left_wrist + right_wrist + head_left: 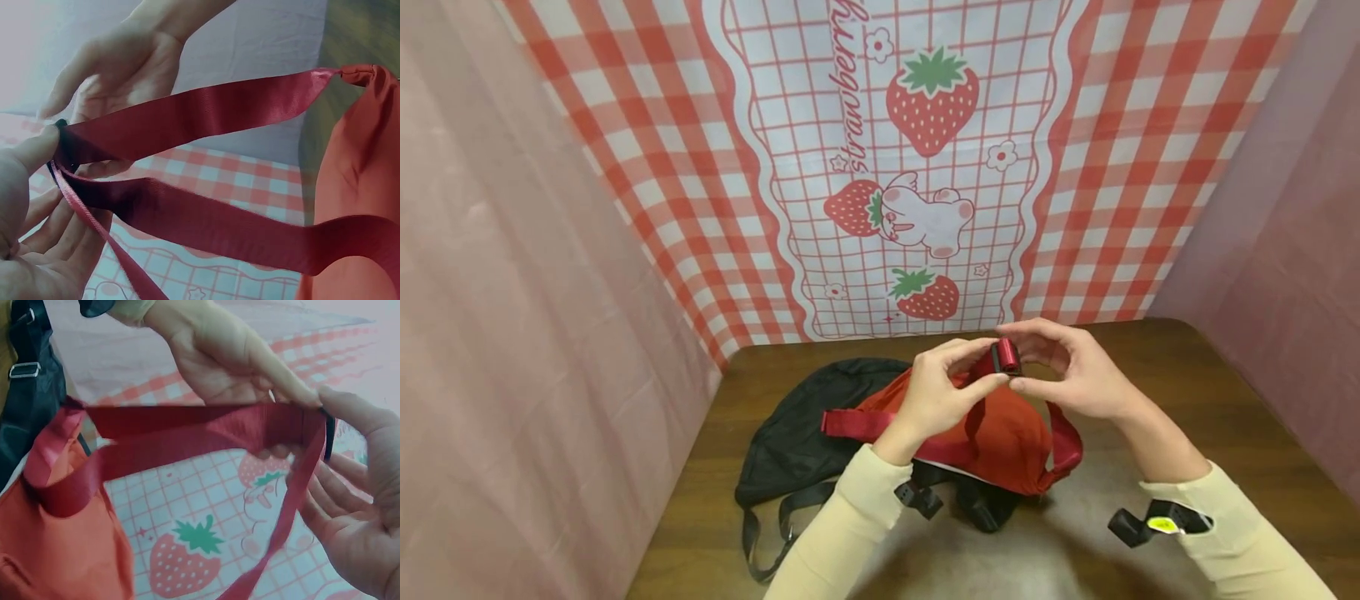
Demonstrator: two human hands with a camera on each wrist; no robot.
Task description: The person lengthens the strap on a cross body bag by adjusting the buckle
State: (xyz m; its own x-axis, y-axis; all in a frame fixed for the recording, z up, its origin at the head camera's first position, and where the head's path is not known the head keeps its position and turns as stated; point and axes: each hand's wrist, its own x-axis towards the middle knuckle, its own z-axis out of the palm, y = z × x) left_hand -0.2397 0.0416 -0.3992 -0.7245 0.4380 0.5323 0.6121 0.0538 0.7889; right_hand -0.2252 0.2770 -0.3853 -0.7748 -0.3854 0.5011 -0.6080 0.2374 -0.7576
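Note:
A red webbing strap [1006,355] runs through a black strap slider [65,145], held up above an orange-red bag [1011,433]. My left hand [942,387] pinches the slider from the left, thumb below and fingers above. From the other side my right hand [1078,371] holds it, thumb at the lower corner and fingertips at the top edge. Two lengths of strap stretch from the slider toward the bag in the left wrist view. A narrow loose strap tail [284,515] hangs from the slider in the right wrist view.
A black bag [805,425] with a dangling strap [751,533] lies under and left of the orange-red one on the brown table [700,467]. A strawberry-print cloth [917,167] hangs behind, and pink curtains [512,292] stand at both sides.

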